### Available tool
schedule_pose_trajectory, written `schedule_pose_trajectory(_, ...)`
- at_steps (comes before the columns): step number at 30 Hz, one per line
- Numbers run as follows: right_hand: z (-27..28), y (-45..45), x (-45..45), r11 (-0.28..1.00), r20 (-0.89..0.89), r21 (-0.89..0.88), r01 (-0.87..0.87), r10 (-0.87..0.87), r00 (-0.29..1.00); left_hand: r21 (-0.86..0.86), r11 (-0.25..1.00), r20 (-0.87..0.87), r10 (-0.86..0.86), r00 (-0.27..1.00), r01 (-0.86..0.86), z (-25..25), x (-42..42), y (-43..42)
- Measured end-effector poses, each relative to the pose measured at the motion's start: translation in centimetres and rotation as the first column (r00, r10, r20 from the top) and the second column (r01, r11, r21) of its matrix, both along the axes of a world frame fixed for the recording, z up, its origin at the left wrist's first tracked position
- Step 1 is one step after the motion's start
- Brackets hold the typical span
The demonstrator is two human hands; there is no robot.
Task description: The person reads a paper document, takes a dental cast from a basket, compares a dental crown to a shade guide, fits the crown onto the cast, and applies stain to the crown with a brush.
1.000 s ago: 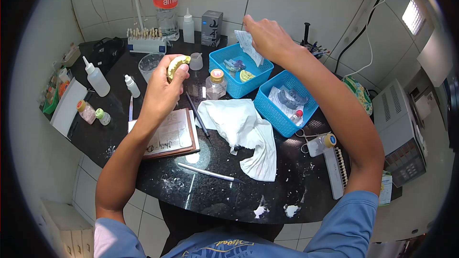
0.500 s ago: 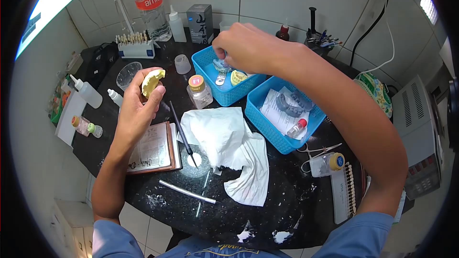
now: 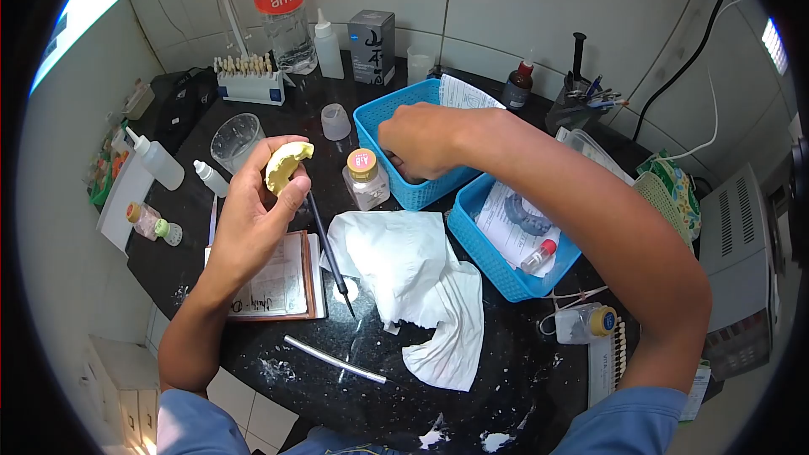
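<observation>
My left hand (image 3: 253, 232) is closed around a yellow plaster dental cast (image 3: 285, 168), holding it up above the table with the teeth edge turned to the right. My right hand (image 3: 425, 141) reaches down into the rear blue basket (image 3: 419, 195). Its fingers are curled, and whatever they hold is hidden behind the hand and the basket wall. A gold-lidded jar (image 3: 366, 184) stands between the two hands. Below my left hand, a dark slim pen-like instrument (image 3: 329, 248) lies slanted beside a brown-edged notebook (image 3: 274, 282).
A second blue basket (image 3: 484, 257) holds papers, a grey arch-shaped piece (image 3: 527, 217) and a red-capped vial (image 3: 539, 257). A crumpled white cloth (image 3: 392, 265) and a silvery rod (image 3: 335, 360) lie in front. Bottles, a box (image 3: 372, 49) and a shade guide (image 3: 251, 84) stand behind.
My right hand has gone lower into the rear basket and now covers the items seen there before. Folded paper shows at its back. My left hand still holds the cast; the view has shifted slightly.
</observation>
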State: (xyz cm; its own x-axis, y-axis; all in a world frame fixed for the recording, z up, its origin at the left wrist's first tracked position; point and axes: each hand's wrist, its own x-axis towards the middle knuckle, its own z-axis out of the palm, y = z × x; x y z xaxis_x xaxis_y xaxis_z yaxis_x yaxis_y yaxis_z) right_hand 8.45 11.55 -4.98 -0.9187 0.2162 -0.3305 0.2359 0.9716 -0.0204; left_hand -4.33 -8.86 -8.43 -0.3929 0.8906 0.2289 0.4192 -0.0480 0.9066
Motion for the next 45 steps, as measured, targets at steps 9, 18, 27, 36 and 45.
schedule_pose_trajectory(9,4.4,0.2,1.4,0.965,0.215,0.095,0.245,-0.26,0.941,-0.044,0.999,0.068,0.011,0.998,-0.008,1.0,0.2,-0.3)
schedule_pose_trajectory(18,5.4,2.7,2.7,0.973,0.013,-0.028,0.229,-0.228,0.973,0.009,1.0,-0.009,-0.006,1.0,0.007,0.3,0.1,-0.1)
schedule_pose_trajectory(27,4.2,2.9,2.7,0.977,-0.204,-0.193,0.088,-0.128,0.97,0.011,1.0,0.01,-0.002,1.0,0.002,0.5,0.3,-0.2)
schedule_pose_trajectory(36,0.9,2.6,2.2,0.992,-0.365,-0.089,-0.088,0.049,0.929,0.035,0.999,-0.015,-0.025,1.0,0.025,1.0,0.3,-0.6)
schedule_pose_trajectory(45,1.1,2.6,1.4,0.991,-0.239,-0.112,0.078,-0.103,0.966,0.037,0.998,-0.021,-0.042,0.999,0.043,0.9,0.0,-0.7)
